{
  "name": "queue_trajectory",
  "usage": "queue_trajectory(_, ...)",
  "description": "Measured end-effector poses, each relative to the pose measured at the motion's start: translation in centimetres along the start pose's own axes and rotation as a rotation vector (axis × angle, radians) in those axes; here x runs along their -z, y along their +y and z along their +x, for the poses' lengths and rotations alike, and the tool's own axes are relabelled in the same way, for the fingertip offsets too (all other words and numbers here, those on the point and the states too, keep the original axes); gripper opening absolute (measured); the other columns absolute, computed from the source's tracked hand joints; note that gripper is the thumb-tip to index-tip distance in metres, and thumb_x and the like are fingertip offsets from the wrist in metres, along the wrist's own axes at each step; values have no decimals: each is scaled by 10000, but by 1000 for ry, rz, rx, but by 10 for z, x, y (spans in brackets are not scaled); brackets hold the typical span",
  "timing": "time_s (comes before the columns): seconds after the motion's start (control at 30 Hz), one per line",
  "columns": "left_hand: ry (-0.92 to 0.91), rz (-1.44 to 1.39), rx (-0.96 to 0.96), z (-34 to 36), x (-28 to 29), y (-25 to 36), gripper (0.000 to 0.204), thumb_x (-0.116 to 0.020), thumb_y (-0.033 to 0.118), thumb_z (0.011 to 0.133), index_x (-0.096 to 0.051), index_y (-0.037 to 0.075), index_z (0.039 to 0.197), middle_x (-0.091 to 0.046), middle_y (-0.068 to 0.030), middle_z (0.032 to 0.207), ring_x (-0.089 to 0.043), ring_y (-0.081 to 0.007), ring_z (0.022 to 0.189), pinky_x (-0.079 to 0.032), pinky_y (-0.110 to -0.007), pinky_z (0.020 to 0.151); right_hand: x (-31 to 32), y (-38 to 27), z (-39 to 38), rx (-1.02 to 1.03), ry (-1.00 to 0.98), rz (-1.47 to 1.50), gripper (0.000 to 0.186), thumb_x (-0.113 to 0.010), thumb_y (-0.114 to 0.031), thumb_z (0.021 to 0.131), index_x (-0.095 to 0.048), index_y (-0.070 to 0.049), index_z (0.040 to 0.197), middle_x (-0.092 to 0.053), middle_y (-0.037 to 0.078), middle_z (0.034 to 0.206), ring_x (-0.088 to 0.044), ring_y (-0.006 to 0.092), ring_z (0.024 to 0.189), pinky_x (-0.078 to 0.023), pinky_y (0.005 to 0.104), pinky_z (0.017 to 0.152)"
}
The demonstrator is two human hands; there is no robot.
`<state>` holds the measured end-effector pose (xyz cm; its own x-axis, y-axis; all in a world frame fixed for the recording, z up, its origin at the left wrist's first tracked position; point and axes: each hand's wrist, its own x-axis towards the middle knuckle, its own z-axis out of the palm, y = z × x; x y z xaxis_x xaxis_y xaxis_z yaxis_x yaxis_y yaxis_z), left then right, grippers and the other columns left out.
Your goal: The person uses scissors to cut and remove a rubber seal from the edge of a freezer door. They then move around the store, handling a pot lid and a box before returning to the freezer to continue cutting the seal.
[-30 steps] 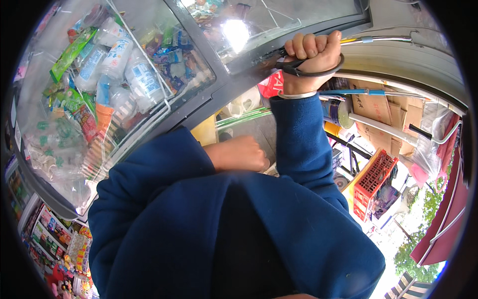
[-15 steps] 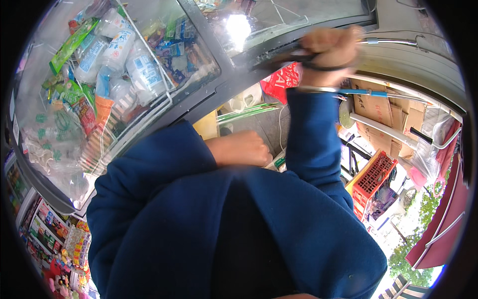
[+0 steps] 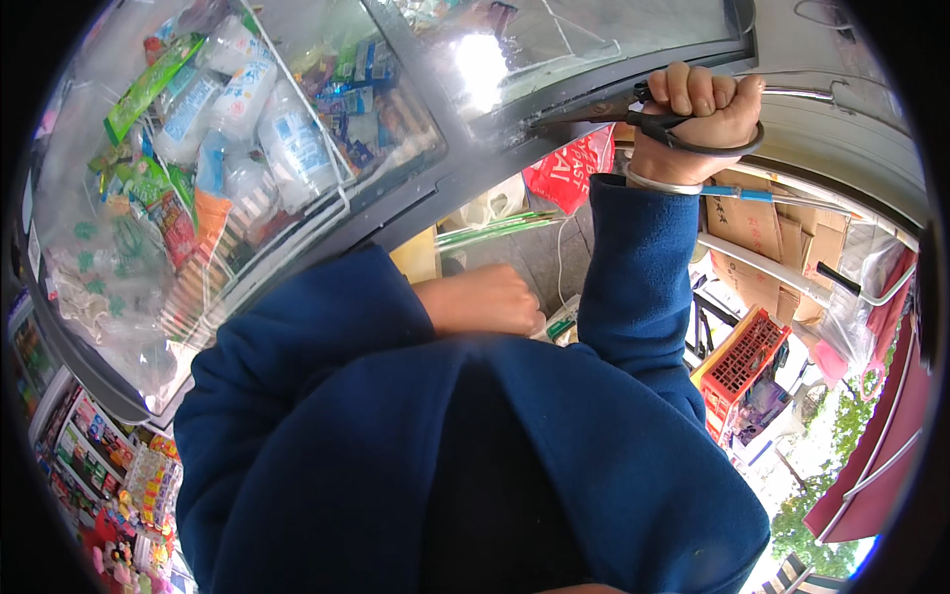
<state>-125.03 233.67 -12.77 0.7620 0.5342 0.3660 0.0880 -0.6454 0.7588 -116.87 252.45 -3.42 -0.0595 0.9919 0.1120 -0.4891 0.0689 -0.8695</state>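
Note:
Scissors with black handles are gripped in my right hand, its fingers wrapped round the loops. The blades point left and lie along the grey frame of a glass-topped freezer, where whitish frost crumbs show near the tip. Whether the tip presses into the frost I cannot tell. My left hand is a closed fist before my chest, below the freezer's near edge, and nothing shows sticking out of it. Under the glass to the left lie white bottles and a long green packet.
A red plastic bag hangs below the frame, beside thin green sticks. To the right are flattened cardboard boxes, a red crate and a metal rail. Shelves of packaged goods stand at lower left.
My right hand, blurred by motion before, has shifted to the right with the scissors and now shows sharply. The left fist has hardly moved.

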Motion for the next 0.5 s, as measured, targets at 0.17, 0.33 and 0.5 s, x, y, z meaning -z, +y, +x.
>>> queue_trajectory(0.17, -66, 71, 59, 1, 0, 3, 93, -569, 118, 716, -564, 33, 679, -605, -129, 641, -636, -298, 661, -484, -391, 546, -9, 17, -10, -39, 113, -100, 500, -412, -426, 952, -240, -153, 571, -229, -17, 477, -279, 119, 398, -277, 281, 383)
queue_trajectory(0.33, -53, 61, 26, 2, -1, 1, 97, -569, 118, 717, -566, 30, 676, -604, -127, 634, -635, -300, 659, -477, -387, 537, -11, 16, -12, -32, 120, -201, 475, -425, -409, 947, -258, -172, 570, -224, -26, 452, -240, 118, 398, -248, 278, 417)
queue_trajectory(0.5, -73, 20, 56, 0, -3, -1, 103, -560, 166, 730, -537, 66, 714, -543, -111, 649, -575, -303, 657, -435, -401, 536, -20, 9, -6, 13, 67, -178, 482, -439, -396, 944, -245, -172, 564, -220, -30, 451, -213, 114, 393, -250, 282, 412)
